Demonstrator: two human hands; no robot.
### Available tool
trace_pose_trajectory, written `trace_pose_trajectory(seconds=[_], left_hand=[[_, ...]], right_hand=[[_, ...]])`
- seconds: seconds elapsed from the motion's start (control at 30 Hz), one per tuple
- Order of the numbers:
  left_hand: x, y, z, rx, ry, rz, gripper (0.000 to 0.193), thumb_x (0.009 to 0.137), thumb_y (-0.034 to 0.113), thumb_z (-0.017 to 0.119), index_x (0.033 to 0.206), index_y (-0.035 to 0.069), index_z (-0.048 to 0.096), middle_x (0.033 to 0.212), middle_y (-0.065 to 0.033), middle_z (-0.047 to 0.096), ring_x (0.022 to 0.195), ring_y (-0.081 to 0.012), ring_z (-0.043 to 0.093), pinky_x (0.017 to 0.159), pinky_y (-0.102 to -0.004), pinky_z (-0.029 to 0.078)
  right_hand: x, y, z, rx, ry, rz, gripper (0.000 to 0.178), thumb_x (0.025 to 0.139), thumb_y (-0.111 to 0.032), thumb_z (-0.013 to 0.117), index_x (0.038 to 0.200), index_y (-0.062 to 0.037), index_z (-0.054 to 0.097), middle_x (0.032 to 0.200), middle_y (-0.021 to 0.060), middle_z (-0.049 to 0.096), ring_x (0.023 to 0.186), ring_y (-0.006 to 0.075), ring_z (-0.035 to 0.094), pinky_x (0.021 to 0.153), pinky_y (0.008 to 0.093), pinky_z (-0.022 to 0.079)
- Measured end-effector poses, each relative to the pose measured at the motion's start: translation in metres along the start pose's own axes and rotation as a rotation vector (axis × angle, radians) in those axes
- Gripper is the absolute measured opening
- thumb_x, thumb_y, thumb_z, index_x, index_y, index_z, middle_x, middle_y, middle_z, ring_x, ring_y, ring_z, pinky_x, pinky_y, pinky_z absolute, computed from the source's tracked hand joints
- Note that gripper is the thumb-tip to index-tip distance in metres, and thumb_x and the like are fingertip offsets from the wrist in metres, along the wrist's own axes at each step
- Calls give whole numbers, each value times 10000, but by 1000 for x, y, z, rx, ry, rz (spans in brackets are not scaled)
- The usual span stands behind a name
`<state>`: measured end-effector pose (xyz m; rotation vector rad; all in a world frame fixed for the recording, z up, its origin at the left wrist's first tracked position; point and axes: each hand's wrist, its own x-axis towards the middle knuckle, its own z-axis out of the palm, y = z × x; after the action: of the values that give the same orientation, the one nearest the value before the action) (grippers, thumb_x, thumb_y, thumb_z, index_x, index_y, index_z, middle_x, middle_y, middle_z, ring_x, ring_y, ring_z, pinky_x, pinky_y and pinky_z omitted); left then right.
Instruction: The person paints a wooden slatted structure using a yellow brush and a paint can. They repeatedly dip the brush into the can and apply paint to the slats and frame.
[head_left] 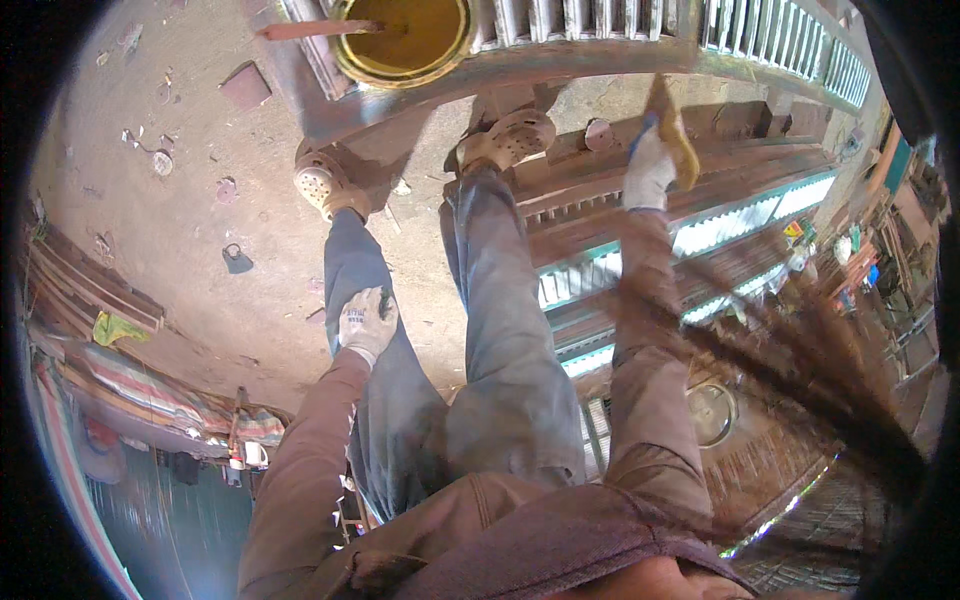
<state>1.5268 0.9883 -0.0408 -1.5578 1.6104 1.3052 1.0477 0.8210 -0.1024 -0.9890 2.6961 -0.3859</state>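
My left hand [368,322], in a pale work glove, rests on my left leg near the knee with its fingers laid over the trouser cloth and nothing visible in it. Out to the right, my right hand [650,176], also gloved, is closed around a limp-looking yellow-brown cloth [682,150]. Its dark pointed end reaches toward the front rail of a wooden slatted frame [560,62]. On that frame stands an open round can [405,68] of yellow-brown liquid. A brush with a pinkish handle [300,31] lies across the can's rim, its far end over the liquid.
Wooden frames with pale slats and teal edges [700,236] lie right of my legs. A round metal lid [712,415] is behind my right arm. Dark blurred strands cross the lower right. Small scraps and a reddish-brown block [245,87] lie on the dusty floor to the left.
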Motion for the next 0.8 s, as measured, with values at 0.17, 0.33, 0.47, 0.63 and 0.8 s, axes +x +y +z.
trace_pose_trajectory(seconds=[0.17,0.33,0.47,0.63,0.8], left_hand=[[3,26,-29,57,-38,10,380,865,312,544,1101,26,628,1119,-155,633,1054,-316,588,931,-419,456],[9,1,1,141,75,148,352,864,294,551,1067,19,632,1057,-158,650,1006,-328,601,902,-430,471],[11,36,-37,70,-51,35,339,860,286,558,1058,21,633,1035,-168,652,982,-334,607,877,-440,477],[6,24,-30,73,68,70,336,839,278,580,1062,33,632,1047,-156,652,993,-329,609,890,-441,474],[14,24,-30,79,46,77,343,845,282,566,1068,27,622,1079,-165,644,1025,-325,600,903,-431,470]], right_hand=[[77,14,-12,-65,100,-285,274,926,-178,524,1146,-107,671,1103,92,683,1036,266,644,894,368,494],[74,-7,15,-296,82,-260,275,898,-169,537,1142,-167,665,1129,27,670,989,225,644,851,326,513],[26,-3,1,-516,-47,-643,402,795,-188,610,1192,-248,636,1164,-11,642,983,216,622,842,333,522],[53,-6,-40,238,7,-515,285,879,-62,577,1116,-149,709,1069,86,704,1003,203,668,891,328,511],[111,15,-31,56,111,-462,299,889,-89,563,1161,-129,681,1081,86,698,1003,253,663,902,327,504]])
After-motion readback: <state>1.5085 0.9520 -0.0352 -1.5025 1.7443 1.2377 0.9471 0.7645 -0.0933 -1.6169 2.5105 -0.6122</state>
